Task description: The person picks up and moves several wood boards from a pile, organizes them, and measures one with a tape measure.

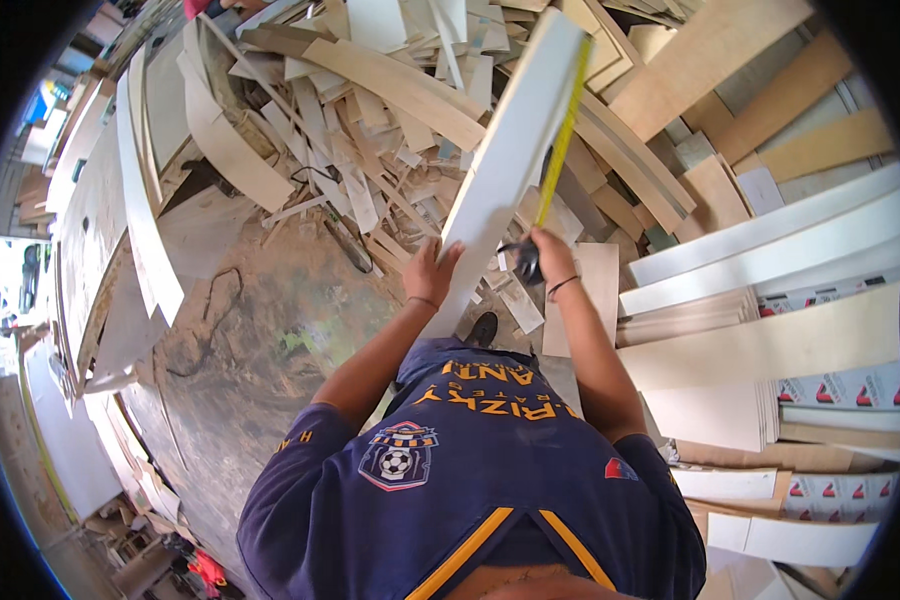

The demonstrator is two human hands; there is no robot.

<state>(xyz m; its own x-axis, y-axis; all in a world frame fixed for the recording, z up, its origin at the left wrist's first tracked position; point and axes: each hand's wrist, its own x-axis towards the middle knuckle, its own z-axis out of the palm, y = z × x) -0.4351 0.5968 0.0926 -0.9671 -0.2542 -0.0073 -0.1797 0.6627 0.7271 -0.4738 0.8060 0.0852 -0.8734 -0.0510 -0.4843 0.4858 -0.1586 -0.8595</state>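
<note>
A long white board (pixel 510 160) with a pale wooden edge slants up and away in front of me. My left hand (pixel 431 272) is closed round its near left edge, thumb on the white face. My right hand (pixel 554 258) grips a black tape measure (pixel 527 264) beside the board's right edge. From it the yellow blade (pixel 560 145) runs out along that edge to the board's far end. The board's lower end comes down close to my body, near a dark shoe (pixel 483 328).
Wood offcuts (pixel 370 130) lie heaped beyond the board. On the right are stacked white panels (pixel 770 245) and brown planks (pixel 715 60). Curved thin strips (pixel 135 150) rest on a large sheet at the left. The dusty floor (pixel 260 330) has a dark cord on it.
</note>
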